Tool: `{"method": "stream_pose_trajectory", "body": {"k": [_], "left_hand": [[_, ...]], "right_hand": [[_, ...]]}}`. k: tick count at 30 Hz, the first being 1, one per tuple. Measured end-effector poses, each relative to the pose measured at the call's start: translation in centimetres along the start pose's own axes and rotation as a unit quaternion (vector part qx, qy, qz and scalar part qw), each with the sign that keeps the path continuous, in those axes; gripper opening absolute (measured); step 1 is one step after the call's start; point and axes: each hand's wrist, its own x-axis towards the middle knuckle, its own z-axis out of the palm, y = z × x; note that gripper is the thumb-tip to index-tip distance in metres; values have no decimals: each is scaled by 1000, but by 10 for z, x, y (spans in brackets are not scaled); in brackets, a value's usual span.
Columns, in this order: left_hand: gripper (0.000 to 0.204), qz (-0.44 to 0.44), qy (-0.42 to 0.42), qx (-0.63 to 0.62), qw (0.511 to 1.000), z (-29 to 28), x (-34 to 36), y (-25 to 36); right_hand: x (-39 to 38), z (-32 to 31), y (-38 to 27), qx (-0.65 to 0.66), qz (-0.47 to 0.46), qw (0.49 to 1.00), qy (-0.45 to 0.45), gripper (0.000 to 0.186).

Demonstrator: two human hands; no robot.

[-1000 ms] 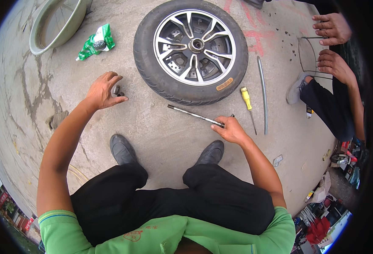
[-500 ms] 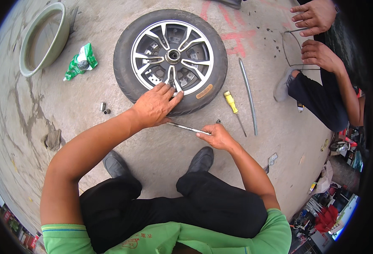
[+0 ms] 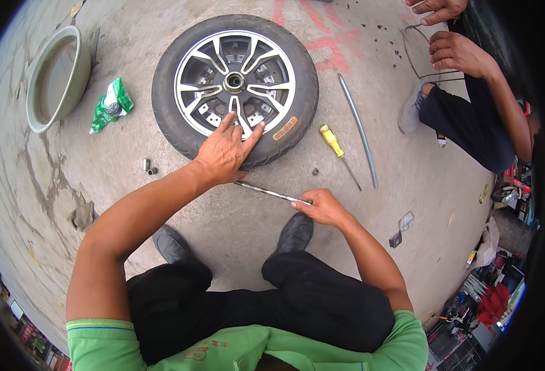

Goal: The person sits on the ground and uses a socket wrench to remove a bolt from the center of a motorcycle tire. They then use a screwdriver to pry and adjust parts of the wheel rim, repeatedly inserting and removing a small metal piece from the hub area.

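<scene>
- where was the wheel [image 3: 234,82], and what were the hands doing?
- it lay flat on the concrete floor [image 3: 235,241]. the left hand [image 3: 222,154] held nothing that i could see; its fingers were spread over the wheel's near edge, across the tyre [image 3: 303,86] and rim. the right hand [image 3: 323,207], just off the wheel's near right side, was wrapped round one end of a metal rod [image 3: 266,192] that slanted toward the tyre.
- how did you think they'd handle?
- the wheel seemed heavy to me, its rubber stiff and grippy; opposite sides of the tyre looked the surest hold, since the smooth spokes [image 3: 266,91] might have been slick. the rod looked rigid, fairly light, perhaps greasy, best gripped near its outer end.
- what couldn't you make out?
- the rod's inner tip, beneath the left hand: i couldn't tell whether it touched the tyre. its outer end vanished inside the right fist, and the wheel's underside was hidden.
- anything beside the wheel?
- a yellow-handled screwdriver [image 3: 332,141] and a grey tube [image 3: 358,130] to its right; beyond them a co-worker's hand [image 3: 464,54], the other one cut off above.
</scene>
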Motion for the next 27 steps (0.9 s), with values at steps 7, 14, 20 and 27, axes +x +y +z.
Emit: {"method": "stream_pose_trajectory", "body": {"k": [7,14,20,27], "left_hand": [[119,-11,56,-58,997,-34,-2,-4],[114,-34,99,-140,985,-81,-5,1],[112,-49,107,-203,972,-124,-30,8],[115,-116,153,-539,820,-185,-66,2]], "right_hand": [[-6,19,10,-21,-36,999,2,41],[2,23,22,-56,-75,996,7,34],[1,14,19,-63,-78,991,92,40],[-23,-26,30,52,-26,992,113,48]]}}
